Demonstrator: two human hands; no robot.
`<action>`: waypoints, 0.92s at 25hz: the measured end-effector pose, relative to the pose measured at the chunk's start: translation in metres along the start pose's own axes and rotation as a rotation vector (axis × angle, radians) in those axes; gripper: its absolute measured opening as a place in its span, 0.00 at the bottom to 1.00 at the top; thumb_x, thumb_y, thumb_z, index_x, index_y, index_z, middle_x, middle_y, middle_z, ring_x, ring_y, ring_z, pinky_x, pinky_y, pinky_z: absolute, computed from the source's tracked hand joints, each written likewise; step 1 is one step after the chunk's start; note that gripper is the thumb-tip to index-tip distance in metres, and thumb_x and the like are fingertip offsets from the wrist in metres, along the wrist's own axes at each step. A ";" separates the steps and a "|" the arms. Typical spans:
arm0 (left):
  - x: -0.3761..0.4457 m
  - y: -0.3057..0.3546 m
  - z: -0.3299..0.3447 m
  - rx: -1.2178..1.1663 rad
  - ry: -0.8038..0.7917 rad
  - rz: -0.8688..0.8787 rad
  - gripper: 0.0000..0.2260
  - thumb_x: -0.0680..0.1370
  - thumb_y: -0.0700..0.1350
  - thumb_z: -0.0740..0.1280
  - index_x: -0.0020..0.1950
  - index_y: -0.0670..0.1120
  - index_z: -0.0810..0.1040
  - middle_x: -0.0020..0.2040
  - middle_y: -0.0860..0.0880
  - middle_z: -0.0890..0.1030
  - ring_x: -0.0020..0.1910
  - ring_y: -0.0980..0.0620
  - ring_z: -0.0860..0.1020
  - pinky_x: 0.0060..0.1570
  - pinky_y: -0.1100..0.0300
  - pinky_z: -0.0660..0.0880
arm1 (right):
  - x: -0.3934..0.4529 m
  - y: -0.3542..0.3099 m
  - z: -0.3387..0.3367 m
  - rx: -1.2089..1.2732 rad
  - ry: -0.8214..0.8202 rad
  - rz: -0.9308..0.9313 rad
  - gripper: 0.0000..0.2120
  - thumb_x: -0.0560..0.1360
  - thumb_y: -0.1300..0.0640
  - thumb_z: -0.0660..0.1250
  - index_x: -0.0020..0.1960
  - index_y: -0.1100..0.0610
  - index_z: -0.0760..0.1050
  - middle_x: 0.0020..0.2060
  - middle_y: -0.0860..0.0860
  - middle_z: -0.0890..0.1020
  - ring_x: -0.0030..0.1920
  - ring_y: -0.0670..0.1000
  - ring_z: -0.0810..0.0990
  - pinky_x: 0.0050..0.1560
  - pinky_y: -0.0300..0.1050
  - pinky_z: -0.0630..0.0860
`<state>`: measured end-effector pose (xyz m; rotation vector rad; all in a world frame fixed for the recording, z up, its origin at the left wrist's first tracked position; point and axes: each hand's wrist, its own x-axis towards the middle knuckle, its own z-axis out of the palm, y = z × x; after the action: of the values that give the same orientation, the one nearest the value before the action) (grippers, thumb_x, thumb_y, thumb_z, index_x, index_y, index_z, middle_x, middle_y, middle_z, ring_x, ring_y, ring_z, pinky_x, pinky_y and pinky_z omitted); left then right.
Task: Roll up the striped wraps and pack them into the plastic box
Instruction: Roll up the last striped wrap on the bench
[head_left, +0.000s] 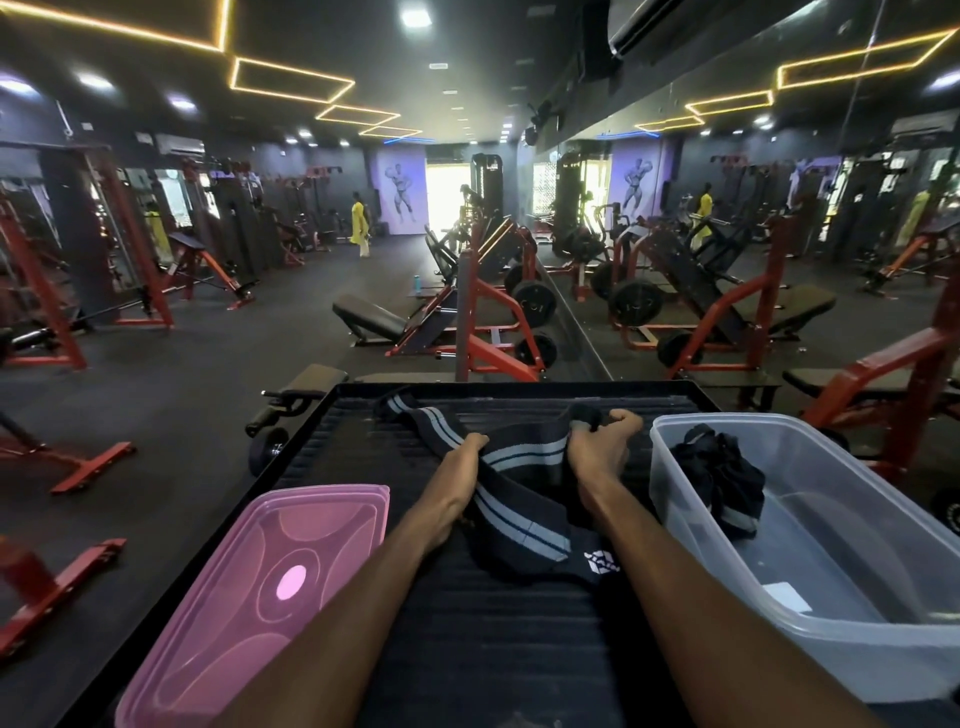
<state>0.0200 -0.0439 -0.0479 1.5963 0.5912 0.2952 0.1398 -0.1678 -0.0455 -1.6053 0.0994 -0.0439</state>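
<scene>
Both my hands are out in front of me over the black ribbed worktop (519, 649), each grasping the same striped wrap (524, 512). My left hand (465, 457) has its fingers curled over the wrap's edge where the dark band with its pale stripes bends. My right hand (605, 441) pinches the dark cloth at its far end, with the fingertips bunching it up just beyond my knuckles.

Between my hands the wrap runs across in a short stretch. From my left hand one length trails away to the far left across the worktop, its two pale stripes showing. Another length drops back toward me between my forearms and ends in a dark patch with a white logo (602, 562), lying flat on the worktop.

To the right of my right hand, close beside that forearm, stands the clear plastic box (831, 639), open at the top. A dark bundle of cloth (722, 480) sits at its far end, leaning against the wall nearest my hand; I cannot tell how neatly it is rolled. A small white slip (787, 597) lies on the box's floor nearer to me.

To the left of my left forearm lies the pink lid (249, 597), flat on the worktop's left edge, well apart from the box.
</scene>
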 end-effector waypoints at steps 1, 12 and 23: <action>0.000 0.000 0.001 -0.070 -0.016 -0.015 0.18 0.78 0.55 0.59 0.45 0.46 0.85 0.43 0.47 0.87 0.49 0.46 0.84 0.61 0.48 0.77 | 0.003 0.001 0.000 -0.084 -0.005 -0.039 0.15 0.75 0.60 0.67 0.60 0.55 0.68 0.49 0.55 0.80 0.52 0.60 0.78 0.55 0.52 0.74; 0.029 0.006 0.004 0.133 -0.211 0.020 0.14 0.77 0.54 0.68 0.45 0.44 0.84 0.47 0.44 0.84 0.47 0.41 0.82 0.51 0.50 0.79 | 0.016 -0.010 0.000 -0.232 -0.319 -0.224 0.06 0.76 0.56 0.72 0.42 0.56 0.82 0.42 0.51 0.85 0.48 0.53 0.83 0.53 0.47 0.77; 0.043 -0.002 -0.006 1.120 -0.406 0.190 0.17 0.77 0.47 0.64 0.63 0.42 0.76 0.64 0.44 0.71 0.62 0.45 0.71 0.67 0.49 0.70 | 0.011 -0.012 0.002 -0.041 -0.384 -0.049 0.07 0.72 0.68 0.71 0.41 0.58 0.83 0.39 0.53 0.85 0.41 0.51 0.83 0.46 0.45 0.81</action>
<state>0.0519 -0.0156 -0.0560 2.7035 0.2682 -0.2961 0.1510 -0.1659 -0.0335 -1.6303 -0.2377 0.2293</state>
